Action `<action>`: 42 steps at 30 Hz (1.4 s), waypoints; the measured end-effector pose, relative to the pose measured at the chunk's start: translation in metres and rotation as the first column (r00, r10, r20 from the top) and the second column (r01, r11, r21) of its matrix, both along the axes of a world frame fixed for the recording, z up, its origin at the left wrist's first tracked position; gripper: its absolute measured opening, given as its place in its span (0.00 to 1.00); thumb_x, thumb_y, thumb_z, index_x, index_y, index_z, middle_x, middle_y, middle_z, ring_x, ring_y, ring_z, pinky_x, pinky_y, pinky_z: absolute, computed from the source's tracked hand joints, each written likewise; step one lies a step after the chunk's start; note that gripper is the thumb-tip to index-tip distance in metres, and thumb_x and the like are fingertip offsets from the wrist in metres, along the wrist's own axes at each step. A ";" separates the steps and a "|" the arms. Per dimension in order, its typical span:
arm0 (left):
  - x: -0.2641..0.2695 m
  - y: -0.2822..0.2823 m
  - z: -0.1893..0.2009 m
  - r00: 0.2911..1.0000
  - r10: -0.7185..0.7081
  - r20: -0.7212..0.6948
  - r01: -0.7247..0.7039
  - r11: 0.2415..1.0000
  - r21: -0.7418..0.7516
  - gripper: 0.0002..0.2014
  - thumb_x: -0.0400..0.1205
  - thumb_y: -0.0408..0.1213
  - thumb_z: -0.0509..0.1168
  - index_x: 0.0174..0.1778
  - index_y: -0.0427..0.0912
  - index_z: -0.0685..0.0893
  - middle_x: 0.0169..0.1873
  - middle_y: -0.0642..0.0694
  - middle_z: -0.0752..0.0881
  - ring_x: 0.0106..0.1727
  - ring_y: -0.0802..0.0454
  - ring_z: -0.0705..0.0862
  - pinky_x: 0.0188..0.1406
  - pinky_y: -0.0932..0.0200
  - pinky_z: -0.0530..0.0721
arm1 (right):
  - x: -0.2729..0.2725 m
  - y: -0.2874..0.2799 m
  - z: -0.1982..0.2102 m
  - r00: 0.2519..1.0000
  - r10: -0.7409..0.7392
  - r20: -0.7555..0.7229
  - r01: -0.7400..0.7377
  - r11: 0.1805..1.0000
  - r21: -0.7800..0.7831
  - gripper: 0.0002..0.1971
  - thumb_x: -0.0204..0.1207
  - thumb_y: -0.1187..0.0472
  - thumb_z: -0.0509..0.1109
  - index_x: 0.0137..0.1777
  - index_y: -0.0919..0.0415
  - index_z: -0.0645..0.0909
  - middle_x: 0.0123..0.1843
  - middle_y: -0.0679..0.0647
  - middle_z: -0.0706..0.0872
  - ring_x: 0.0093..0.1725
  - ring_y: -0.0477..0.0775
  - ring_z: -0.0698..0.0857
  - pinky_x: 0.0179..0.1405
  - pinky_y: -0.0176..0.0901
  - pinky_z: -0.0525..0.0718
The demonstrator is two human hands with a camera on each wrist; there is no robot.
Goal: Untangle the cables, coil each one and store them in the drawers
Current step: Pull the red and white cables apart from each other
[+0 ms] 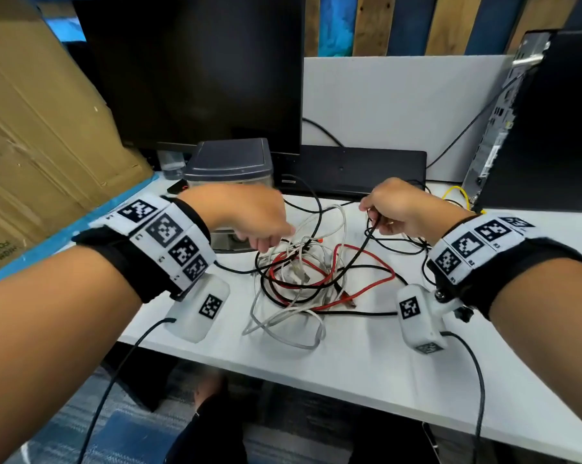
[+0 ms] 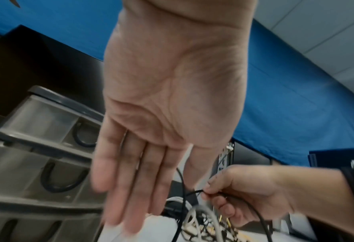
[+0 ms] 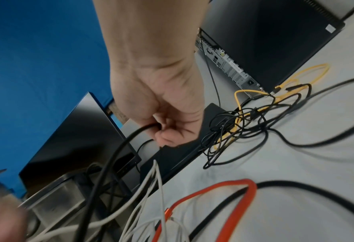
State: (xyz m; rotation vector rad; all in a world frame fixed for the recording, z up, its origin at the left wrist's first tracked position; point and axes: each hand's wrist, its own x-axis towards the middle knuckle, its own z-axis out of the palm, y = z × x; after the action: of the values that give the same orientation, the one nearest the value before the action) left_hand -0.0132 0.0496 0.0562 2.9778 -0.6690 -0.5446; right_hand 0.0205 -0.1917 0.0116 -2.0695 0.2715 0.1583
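Note:
A tangle of white cables [image 1: 282,323], a red cable [image 1: 376,262] and black cables lies mid-table [image 1: 366,356]. My right hand [image 1: 371,214] pinches a black cable [image 1: 366,242] and holds it lifted above the tangle's right side; the right wrist view shows that black cable [image 3: 118,155] running from the curled fingers [image 3: 167,135]. My left hand [image 1: 266,244] hovers over the tangle's upper left, its fingers [image 2: 128,188] straight and holding nothing. The grey drawer unit [image 1: 229,162] stands behind the left hand; its clear drawers [image 2: 37,147] hold coiled black cables.
A monitor [image 1: 195,72], a flat black device [image 1: 360,169] and a computer tower [image 1: 544,122] line the back. A second knot of black and yellow cable [image 3: 244,117] lies by the tower. Cardboard [image 1: 41,128] leans at the left. The table's front edge [image 1: 349,373] is near.

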 end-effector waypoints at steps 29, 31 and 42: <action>0.008 -0.028 0.006 0.913 0.113 0.391 0.052 0.921 -0.387 0.18 0.92 0.42 0.58 0.43 0.40 0.87 0.41 0.44 0.86 0.39 0.47 0.84 0.36 0.56 0.75 | -0.017 -0.006 0.056 0.790 -0.369 0.490 0.389 0.919 0.064 0.25 0.78 0.70 0.59 0.73 0.51 0.73 0.72 0.53 0.77 0.66 0.58 0.77 0.61 0.49 0.79; 0.008 -0.031 0.006 0.909 0.115 0.400 0.046 0.927 -0.371 0.18 0.92 0.42 0.58 0.43 0.39 0.88 0.40 0.43 0.87 0.40 0.45 0.85 0.34 0.58 0.75 | -0.028 -0.001 0.050 0.764 -0.185 0.618 0.394 0.892 -0.221 0.39 0.72 0.71 0.62 0.83 0.45 0.64 0.85 0.51 0.64 0.80 0.61 0.65 0.76 0.61 0.66; 0.003 -0.022 0.004 0.917 0.152 0.368 0.015 0.910 -0.414 0.14 0.89 0.42 0.64 0.41 0.39 0.85 0.39 0.47 0.84 0.38 0.49 0.84 0.36 0.55 0.77 | -0.029 0.032 0.046 0.730 0.477 0.490 -0.140 0.806 -0.575 0.10 0.86 0.60 0.66 0.45 0.54 0.87 0.33 0.45 0.81 0.39 0.51 0.81 0.37 0.40 0.73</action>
State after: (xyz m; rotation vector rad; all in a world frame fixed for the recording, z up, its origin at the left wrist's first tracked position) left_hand -0.0103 0.0276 0.0600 2.6992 -0.5999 0.1982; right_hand -0.0086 -0.1601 0.0571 -2.5455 -0.5247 -0.4405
